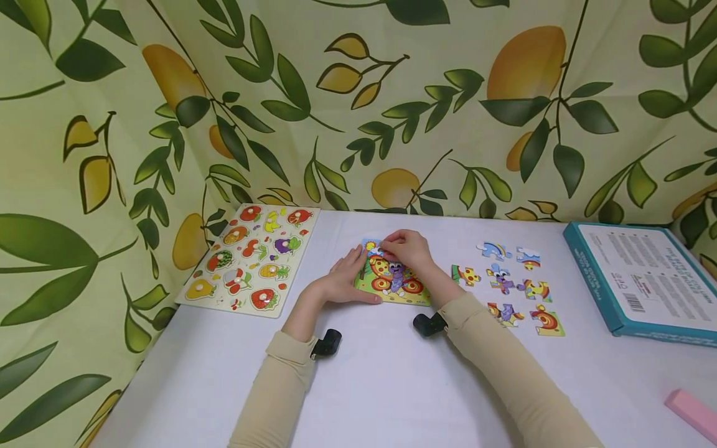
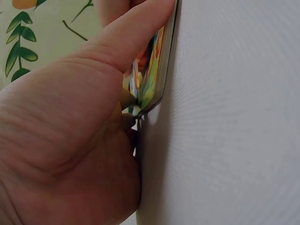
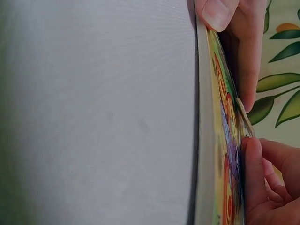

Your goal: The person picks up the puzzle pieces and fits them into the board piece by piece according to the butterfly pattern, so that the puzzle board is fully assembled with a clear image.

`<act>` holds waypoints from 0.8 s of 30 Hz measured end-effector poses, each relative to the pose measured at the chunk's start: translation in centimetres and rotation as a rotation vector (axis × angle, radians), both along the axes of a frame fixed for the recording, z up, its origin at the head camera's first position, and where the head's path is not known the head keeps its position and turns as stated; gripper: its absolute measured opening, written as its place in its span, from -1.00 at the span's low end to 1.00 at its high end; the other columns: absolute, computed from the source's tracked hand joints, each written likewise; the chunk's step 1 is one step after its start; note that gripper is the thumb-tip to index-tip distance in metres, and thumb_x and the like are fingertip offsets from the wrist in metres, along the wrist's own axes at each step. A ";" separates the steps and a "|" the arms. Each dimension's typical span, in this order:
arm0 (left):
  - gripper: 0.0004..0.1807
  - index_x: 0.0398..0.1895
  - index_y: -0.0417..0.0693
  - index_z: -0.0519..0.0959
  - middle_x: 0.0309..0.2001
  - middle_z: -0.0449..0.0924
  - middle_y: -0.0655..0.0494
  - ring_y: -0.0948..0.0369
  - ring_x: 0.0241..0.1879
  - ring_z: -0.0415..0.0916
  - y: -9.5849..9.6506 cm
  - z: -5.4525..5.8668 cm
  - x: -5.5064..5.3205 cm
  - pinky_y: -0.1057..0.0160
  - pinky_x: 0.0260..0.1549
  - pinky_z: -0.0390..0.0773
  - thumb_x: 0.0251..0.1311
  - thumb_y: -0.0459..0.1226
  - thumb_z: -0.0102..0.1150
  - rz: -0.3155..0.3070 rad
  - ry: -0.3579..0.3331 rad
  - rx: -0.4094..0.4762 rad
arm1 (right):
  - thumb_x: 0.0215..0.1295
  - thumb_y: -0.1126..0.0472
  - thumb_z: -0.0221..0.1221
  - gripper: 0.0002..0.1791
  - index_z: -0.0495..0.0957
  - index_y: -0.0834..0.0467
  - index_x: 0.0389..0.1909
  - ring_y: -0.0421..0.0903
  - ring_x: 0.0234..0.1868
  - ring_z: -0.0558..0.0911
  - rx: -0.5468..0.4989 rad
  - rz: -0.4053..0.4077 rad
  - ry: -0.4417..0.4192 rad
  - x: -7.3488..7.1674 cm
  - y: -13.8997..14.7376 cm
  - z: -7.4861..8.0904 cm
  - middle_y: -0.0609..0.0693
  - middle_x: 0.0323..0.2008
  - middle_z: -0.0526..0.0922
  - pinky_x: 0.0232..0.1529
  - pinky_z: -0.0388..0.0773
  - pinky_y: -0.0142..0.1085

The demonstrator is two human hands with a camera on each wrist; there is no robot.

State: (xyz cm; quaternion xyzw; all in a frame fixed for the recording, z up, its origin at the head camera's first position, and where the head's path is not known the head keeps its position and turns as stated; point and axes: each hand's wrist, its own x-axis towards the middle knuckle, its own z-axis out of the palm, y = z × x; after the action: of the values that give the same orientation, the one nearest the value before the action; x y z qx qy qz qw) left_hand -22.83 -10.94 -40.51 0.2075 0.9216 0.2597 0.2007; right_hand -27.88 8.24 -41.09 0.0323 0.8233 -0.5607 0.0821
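A butterfly jigsaw board [image 1: 398, 294] lies in the middle of the white table, its thick edge visible in the right wrist view. My left hand [image 1: 343, 280] braces it at the near left corner, with the thumb along the front edge and the fingers extended up the left side. Over the board's upper part, my right hand [image 1: 411, 247] pinches a thin puzzle piece [image 3: 244, 112], which stands tilted against the picture. Its printed face is mostly hidden by the fingers. Several loose puzzle pieces [image 1: 500, 278] are spread to the right of my right forearm.
At the left lies a fruit peg board [image 1: 241, 267] with knobbed pieces. A teal-edged box [image 1: 655, 280] with a white printed face sits at the right, and a pink block [image 1: 694, 414] is near the front right. A leaf-patterned curtain [image 1: 392, 124] rises behind the table.
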 end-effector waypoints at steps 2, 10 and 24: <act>0.23 0.57 -0.05 -0.26 0.56 -0.48 0.03 0.14 0.52 -0.52 0.0 0.0 0.0 0.12 0.43 -0.37 0.06 0.16 0.34 -0.006 0.003 0.002 | 0.30 0.12 0.28 -0.70 0.59 0.27 -0.11 -0.27 -0.52 0.64 0.034 0.009 0.015 0.0 0.0 0.0 0.06 -0.36 0.67 -0.42 0.58 -0.49; 0.21 0.57 -0.04 -0.24 0.56 -0.50 0.04 0.14 0.52 -0.53 -0.1 -0.2 -0.1 0.12 0.43 -0.38 0.07 0.17 0.32 -0.012 0.001 0.001 | 0.29 0.08 0.28 -0.60 0.60 0.24 0.03 -0.11 -0.26 0.61 0.270 0.207 0.130 0.4 0.5 1.1 0.07 -0.22 0.67 -0.21 0.53 -0.34; 0.21 0.57 -0.04 -0.22 0.56 -0.49 0.04 0.14 0.52 -0.53 -0.1 -0.1 0.0 0.10 0.43 -0.39 0.06 0.17 0.33 -0.005 -0.005 0.006 | 0.19 0.19 0.35 -0.59 0.58 0.22 0.05 -0.06 -0.21 0.53 0.327 0.309 0.158 0.6 0.9 1.2 0.05 -0.21 0.60 -0.14 0.48 -0.29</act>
State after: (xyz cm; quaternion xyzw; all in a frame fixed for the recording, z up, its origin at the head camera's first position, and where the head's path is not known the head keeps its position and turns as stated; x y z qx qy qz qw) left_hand -22.88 -11.05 -40.56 0.2097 0.9198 0.2625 0.2028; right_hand -27.29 9.18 -39.85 -0.1251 0.9022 -0.4014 0.0961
